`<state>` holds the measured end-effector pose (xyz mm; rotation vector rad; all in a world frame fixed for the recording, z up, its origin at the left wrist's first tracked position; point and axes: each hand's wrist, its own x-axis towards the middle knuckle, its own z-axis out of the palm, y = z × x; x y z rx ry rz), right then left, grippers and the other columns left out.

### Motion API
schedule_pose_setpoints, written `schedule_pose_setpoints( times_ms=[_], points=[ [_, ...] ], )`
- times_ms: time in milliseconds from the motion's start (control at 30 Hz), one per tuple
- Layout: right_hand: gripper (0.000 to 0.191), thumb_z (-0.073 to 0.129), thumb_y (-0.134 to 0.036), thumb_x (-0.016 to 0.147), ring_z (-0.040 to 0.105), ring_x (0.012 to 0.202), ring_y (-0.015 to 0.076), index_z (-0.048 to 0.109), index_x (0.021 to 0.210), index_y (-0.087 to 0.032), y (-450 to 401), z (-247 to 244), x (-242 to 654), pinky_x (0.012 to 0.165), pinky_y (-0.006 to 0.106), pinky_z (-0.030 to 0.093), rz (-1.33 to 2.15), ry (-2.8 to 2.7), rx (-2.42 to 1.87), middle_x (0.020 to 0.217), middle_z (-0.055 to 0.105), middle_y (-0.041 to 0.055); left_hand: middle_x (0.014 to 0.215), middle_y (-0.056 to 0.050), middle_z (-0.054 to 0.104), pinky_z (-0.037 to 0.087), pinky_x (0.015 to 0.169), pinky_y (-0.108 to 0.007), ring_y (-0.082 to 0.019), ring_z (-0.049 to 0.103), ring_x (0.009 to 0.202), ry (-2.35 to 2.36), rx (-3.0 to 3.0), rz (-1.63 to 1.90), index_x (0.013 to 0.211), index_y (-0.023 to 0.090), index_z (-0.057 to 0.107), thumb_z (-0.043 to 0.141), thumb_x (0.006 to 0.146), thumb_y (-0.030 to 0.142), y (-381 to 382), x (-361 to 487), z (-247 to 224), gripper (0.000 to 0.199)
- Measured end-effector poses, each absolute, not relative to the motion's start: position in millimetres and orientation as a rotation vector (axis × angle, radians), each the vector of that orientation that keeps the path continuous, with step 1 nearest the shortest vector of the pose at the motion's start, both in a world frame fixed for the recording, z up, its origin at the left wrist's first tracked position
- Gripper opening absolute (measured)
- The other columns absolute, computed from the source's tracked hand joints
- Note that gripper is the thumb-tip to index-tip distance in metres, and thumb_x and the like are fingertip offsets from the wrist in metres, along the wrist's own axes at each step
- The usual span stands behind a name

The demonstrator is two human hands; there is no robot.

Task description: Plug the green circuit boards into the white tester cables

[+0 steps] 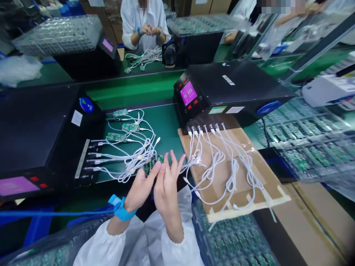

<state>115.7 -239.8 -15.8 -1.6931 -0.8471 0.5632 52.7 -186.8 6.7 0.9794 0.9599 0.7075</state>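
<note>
My left hand [140,190], with a blue wrist strap [121,208] around its wrist, is closed on a small green circuit board [149,166]. Part of the board is hidden by my fingers. Right beside it, my right hand [167,186] has its fingers stretched up and apart, its thumb side close against the left thumb. Whether it touches the board I cannot tell. Just beyond my hands lies a tangle of white cables [138,160]. Several green boards, one of them a circuit board [116,137], lie at the cables' far side, some with plugs in their ends.
A black tester [36,136] stands at left, another tester [230,88] at right, both with white cables plugged in. Cardboard [222,177] lies under the right cables. Trays of boards [307,147] fill the right side; another tray [235,236] is below. A co-worker [144,26] sits opposite.
</note>
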Motion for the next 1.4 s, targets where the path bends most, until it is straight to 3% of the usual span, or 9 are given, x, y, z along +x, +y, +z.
schedule_pose_setpoints(
  times_ms=[100,200,267,567,800,933,1067,1233,1400],
  points=[
    [0.058,0.028,-0.050,0.112,0.015,0.166,0.0275,0.047,0.159,-0.022,-221,-12,119,0.130,0.056,0.031,0.630,-0.820,-1.621,0.170,0.038,0.0136,0.125,-0.010,0.077,0.047,0.120,-0.042,-0.028,0.065,0.132,1.096,0.805,0.878,0.122,0.020,0.076,0.082,0.085,0.051,-170,54,7,0.049],
    [0.051,0.038,-0.053,0.109,0.052,0.140,0.0290,0.057,0.142,-0.019,-194,-15,128,0.118,0.051,0.042,0.552,-0.681,-1.662,0.143,0.060,0.0193,0.101,-0.007,0.080,0.057,0.107,-0.043,-0.027,0.075,0.111,1.090,0.682,1.025,0.124,0.020,0.072,0.087,0.079,0.049,-144,51,11,0.056],
    [0.042,0.048,-0.053,0.106,0.058,0.122,0.0309,0.059,0.128,-0.019,-174,-20,135,0.111,0.052,0.044,0.504,-0.671,-1.761,0.123,0.068,0.0181,0.092,-0.003,0.078,0.061,0.100,-0.043,-0.026,0.077,0.101,1.054,0.690,1.091,0.132,0.025,0.067,0.089,0.078,0.045,-128,48,16,0.061],
    [0.009,0.057,-0.030,0.102,0.059,0.102,0.0337,0.058,0.104,-0.022,-127,-30,142,0.092,0.047,0.044,0.395,-0.935,-2.042,0.101,0.073,0.0147,0.099,-0.004,0.078,0.063,0.094,-0.042,-0.025,0.077,0.097,0.945,0.754,1.060,0.128,0.024,0.068,0.088,0.080,0.041,-104,38,31,0.055],
    [0.008,0.062,-0.021,0.097,0.062,0.106,0.0316,0.063,0.105,-0.020,-127,-26,147,0.099,0.049,0.045,0.447,-0.914,-1.968,0.098,0.076,0.0116,0.107,-0.005,0.080,0.062,0.096,-0.040,-0.024,0.077,0.100,0.840,0.791,1.055,0.123,0.023,0.069,0.089,0.079,0.033,-95,36,27,0.049],
    [0.015,0.066,-0.033,0.096,0.069,0.100,0.0217,0.066,0.106,-0.022,-140,-12,145,0.097,0.039,0.053,0.607,-0.756,-1.436,0.107,0.076,0.0075,0.109,-0.006,0.080,0.061,0.097,-0.039,-0.025,0.077,0.105,0.836,0.777,1.140,0.123,0.023,0.069,0.090,0.078,0.033,-91,34,29,0.051],
    [0.028,0.077,-0.046,0.089,0.071,0.070,0.0160,0.070,0.103,-0.023,-162,-2,138,0.077,0.034,0.060,1.034,-0.755,-0.976,0.086,0.075,0.0016,0.109,-0.006,0.080,0.061,0.097,-0.040,-0.027,0.076,0.109,0.845,0.755,1.180,0.125,0.023,0.069,0.091,0.077,0.038,-89,28,33,0.055],
    [0.028,0.081,-0.046,0.086,0.060,0.057,0.0104,0.077,0.102,-0.024,-170,-2,130,0.056,0.027,0.053,1.119,-0.747,-0.977,0.085,0.075,0.0010,0.115,-0.008,0.079,0.061,0.098,-0.041,-0.029,0.076,0.111,0.846,0.786,1.121,0.130,0.023,0.068,0.089,0.080,0.043,-95,21,35,0.058],
    [0.027,0.084,-0.044,0.084,0.062,0.061,0.0108,0.079,0.100,-0.022,-172,0,127,0.053,0.023,0.051,1.114,-0.693,-0.977,0.086,0.078,0.0027,0.117,-0.009,0.078,0.061,0.098,-0.039,-0.026,0.077,0.107,0.833,0.847,1.120,0.133,0.023,0.065,0.087,0.082,0.045,-100,17,33,0.060]
  ],
)
